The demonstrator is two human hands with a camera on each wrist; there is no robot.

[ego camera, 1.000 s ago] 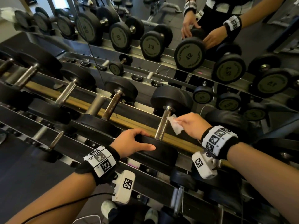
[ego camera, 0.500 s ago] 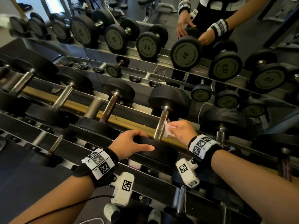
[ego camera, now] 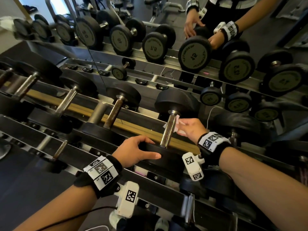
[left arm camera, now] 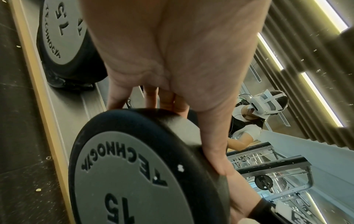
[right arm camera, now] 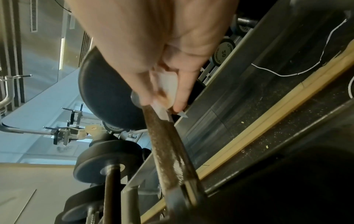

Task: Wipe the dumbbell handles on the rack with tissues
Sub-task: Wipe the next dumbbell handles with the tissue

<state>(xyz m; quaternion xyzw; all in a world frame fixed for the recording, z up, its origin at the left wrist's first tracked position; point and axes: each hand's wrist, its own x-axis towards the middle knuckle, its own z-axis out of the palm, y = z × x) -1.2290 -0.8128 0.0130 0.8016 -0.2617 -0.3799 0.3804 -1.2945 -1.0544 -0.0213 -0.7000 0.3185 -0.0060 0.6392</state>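
Note:
A black dumbbell marked 15 lies on the rack with its knurled metal handle point(ego camera: 168, 130) pointing away from me. My left hand point(ego camera: 139, 151) grips the rim of its near weight head point(ego camera: 164, 158), fingers over the top and thumb on the face; the left wrist view shows the same head point(left arm camera: 134, 174) under my left hand point(left arm camera: 172, 94). My right hand point(ego camera: 190, 126) pinches a white tissue point(ego camera: 176, 125) and holds it against the upper part of the handle, near the far head point(ego camera: 173, 101). In the right wrist view the tissue point(right arm camera: 168, 89) wraps the handle point(right arm camera: 168, 145).
Several more dumbbells point(ego camera: 115, 112) lie to the left on the same rack rail point(ego camera: 133, 127). A mirror behind repeats the rack, the weights point(ego camera: 194, 55) and my hands. A lower tier of the rack point(ego camera: 188, 209) runs beneath my wrists.
My right hand has brought the tissue from beside the handle onto it and slid up toward the far head. The left hand has kept its hold on the near head.

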